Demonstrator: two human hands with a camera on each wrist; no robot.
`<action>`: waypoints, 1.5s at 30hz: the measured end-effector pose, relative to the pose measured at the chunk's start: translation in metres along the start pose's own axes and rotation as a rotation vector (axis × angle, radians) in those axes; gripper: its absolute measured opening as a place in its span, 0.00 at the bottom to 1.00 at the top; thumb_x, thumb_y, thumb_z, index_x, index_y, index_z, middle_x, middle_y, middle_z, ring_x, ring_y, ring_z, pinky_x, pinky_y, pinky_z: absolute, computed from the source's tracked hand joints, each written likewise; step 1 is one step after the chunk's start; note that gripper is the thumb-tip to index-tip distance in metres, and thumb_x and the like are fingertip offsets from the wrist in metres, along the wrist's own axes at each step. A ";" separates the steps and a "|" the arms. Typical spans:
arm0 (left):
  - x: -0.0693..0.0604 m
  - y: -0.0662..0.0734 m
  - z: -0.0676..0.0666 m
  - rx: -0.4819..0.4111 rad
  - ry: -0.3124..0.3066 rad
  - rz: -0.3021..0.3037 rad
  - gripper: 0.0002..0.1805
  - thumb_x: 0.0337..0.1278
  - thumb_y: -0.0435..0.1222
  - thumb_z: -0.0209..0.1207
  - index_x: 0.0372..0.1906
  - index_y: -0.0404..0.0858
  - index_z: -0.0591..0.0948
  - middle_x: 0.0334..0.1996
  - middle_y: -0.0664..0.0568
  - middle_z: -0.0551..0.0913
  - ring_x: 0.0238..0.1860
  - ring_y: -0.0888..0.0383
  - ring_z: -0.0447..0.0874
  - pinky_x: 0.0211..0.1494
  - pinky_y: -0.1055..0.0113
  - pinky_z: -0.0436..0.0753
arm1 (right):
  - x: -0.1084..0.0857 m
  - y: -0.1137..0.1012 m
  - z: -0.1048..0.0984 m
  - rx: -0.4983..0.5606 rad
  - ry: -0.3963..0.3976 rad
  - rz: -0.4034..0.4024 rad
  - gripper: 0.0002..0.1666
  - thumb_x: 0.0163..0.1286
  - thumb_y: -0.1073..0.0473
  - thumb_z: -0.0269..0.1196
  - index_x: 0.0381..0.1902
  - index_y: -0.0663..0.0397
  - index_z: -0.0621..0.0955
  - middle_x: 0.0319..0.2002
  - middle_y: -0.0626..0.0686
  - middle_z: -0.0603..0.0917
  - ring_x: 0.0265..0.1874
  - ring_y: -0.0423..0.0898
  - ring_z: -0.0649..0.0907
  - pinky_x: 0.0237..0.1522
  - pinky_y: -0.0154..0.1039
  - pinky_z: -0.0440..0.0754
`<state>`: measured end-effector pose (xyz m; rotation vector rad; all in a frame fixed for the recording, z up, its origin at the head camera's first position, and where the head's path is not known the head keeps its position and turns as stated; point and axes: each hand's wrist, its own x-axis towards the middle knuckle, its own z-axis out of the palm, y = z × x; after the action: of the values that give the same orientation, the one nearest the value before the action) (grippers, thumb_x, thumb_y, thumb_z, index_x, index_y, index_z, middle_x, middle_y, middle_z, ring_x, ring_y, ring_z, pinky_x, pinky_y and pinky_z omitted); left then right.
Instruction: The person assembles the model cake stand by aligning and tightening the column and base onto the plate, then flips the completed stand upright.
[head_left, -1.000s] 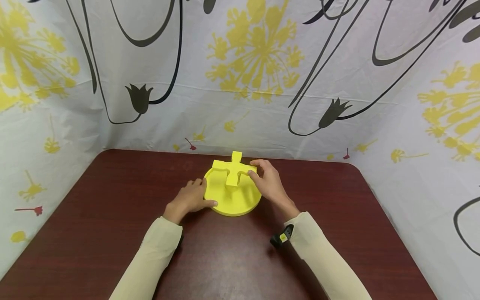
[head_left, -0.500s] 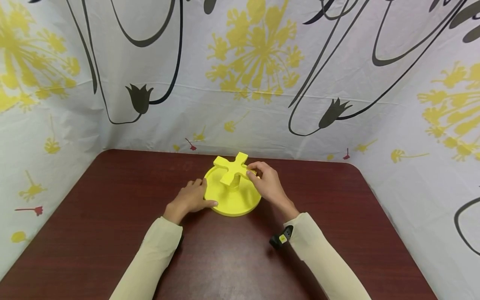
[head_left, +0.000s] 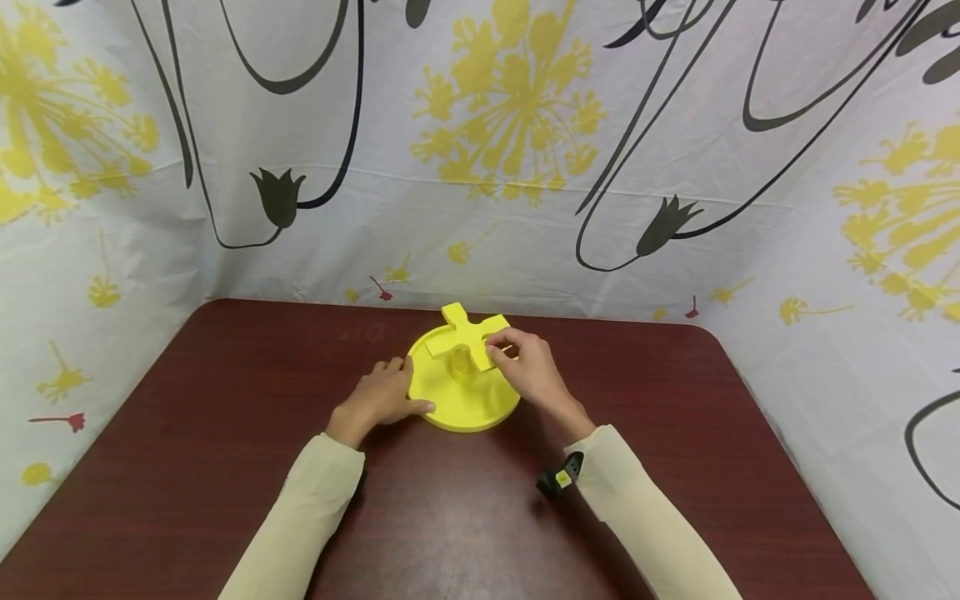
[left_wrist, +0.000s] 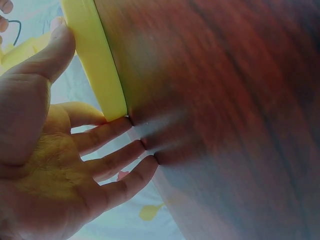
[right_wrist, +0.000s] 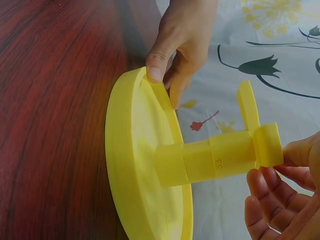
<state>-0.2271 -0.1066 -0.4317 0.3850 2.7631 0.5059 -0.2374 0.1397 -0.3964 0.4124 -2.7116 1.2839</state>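
A yellow round base [head_left: 465, 410] with a raised rim lies flat near the table's back edge. From its middle rises a yellow post [right_wrist: 200, 162] with a small raised marking, topped by a yellow cross-shaped handle [head_left: 468, 335]. My left hand [head_left: 382, 396] grips the base's left side, thumb over the rim; in the left wrist view the other fingers of that hand [left_wrist: 65, 165] touch the tabletop beside the rim. My right hand [head_left: 531, 367] pinches the right-hand arm of the cross between thumb and fingers, partly hiding it.
The dark red-brown table [head_left: 465, 517] reaches around both forearms. Behind it and at both sides hangs a white sheet [head_left: 465, 108] printed with yellow and dark flowers. A black wrist strap [head_left: 561, 477] shows under the right sleeve.
The cross has turned clockwise as seen from above, with my right fingers shifting slightly left along with it. The round base and my left hand have stayed in place.
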 end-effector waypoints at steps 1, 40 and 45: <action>0.000 0.000 0.000 0.000 0.000 0.000 0.53 0.62 0.58 0.60 0.76 0.27 0.53 0.71 0.32 0.61 0.70 0.32 0.60 0.66 0.39 0.66 | 0.000 -0.001 0.000 0.003 -0.003 0.003 0.07 0.70 0.61 0.64 0.43 0.54 0.87 0.43 0.52 0.87 0.40 0.50 0.85 0.42 0.42 0.84; 0.000 0.000 0.000 0.012 0.002 0.002 0.53 0.62 0.57 0.61 0.76 0.26 0.53 0.71 0.31 0.61 0.70 0.32 0.60 0.67 0.40 0.67 | 0.000 0.000 -0.004 -0.061 0.015 -0.030 0.19 0.70 0.60 0.63 0.57 0.60 0.79 0.54 0.58 0.80 0.52 0.54 0.79 0.56 0.51 0.78; 0.000 0.000 0.000 0.002 0.000 0.000 0.53 0.62 0.57 0.61 0.76 0.26 0.53 0.71 0.31 0.61 0.70 0.33 0.60 0.67 0.40 0.67 | -0.002 -0.003 -0.001 -0.087 0.016 -0.025 0.15 0.70 0.60 0.64 0.52 0.59 0.82 0.49 0.56 0.82 0.48 0.53 0.81 0.52 0.48 0.79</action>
<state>-0.2267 -0.1063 -0.4313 0.3849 2.7635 0.5034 -0.2348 0.1393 -0.3943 0.4228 -2.7281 1.1533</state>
